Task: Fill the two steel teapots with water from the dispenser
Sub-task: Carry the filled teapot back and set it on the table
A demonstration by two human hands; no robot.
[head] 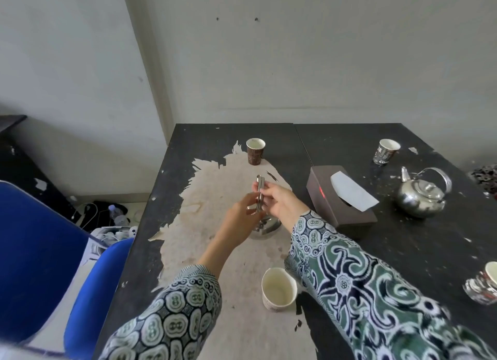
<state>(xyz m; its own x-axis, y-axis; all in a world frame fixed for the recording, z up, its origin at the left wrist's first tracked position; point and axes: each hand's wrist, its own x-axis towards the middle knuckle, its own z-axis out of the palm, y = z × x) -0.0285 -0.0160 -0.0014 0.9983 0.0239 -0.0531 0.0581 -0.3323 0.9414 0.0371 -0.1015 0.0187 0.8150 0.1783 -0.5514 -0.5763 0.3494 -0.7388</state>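
One steel teapot [266,226] stands at the middle of the black table [403,252], mostly hidden under my hands. Its thin metal handle [259,183] sticks straight up. My left hand [238,221] pinches the handle from the left. My right hand [282,202] pinches it from the right, slightly higher. The second steel teapot [419,197], with its lid on and its hoop handle raised, sits alone at the right of the table, about an arm's reach from my right hand. No water dispenser is in view.
A brown tissue box [341,206] lies between the two teapots. Paper cups stand at the back middle [255,151], back right [386,152] and near front [278,289]. A crumpled cup [482,287] lies at the right edge. Blue chairs [40,257] stand left of the table.
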